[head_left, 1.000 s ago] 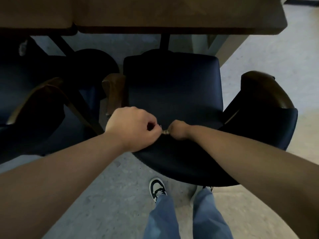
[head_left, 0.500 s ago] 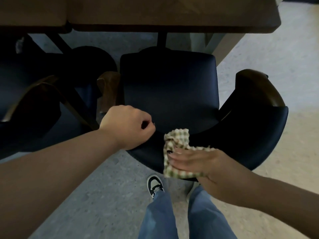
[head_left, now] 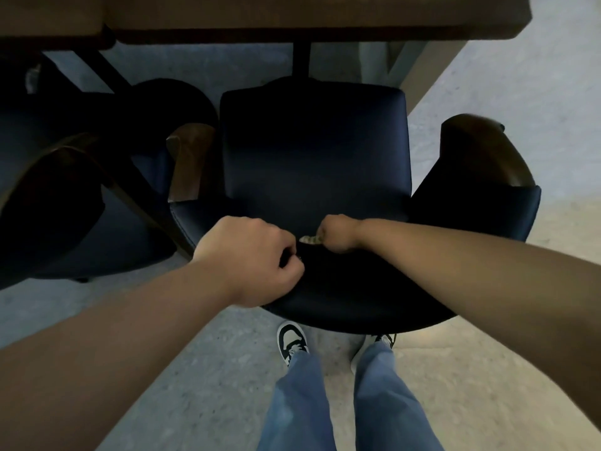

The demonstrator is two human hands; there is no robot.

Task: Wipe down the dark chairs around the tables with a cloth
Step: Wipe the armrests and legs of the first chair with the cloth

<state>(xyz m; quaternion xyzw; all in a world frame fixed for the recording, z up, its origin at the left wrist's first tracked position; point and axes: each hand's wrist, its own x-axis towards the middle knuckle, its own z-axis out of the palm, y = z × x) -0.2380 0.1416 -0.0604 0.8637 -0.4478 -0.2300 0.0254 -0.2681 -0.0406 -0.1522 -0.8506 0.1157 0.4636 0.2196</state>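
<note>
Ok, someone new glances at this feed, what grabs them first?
Probably the two hands meeting at the back rim of the dark chair at centre: the left hand grips the backrest edge, the right hand is bunched on a checked cloth that barely peeks out. A second dark chair sits at left.

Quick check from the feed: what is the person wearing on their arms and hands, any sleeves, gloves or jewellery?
Nothing shows on either arm: both forearms are bare to the frame edge, with no sleeves or watch. The left hand and right hand are ungloved. Rings cannot be made out.
</note>
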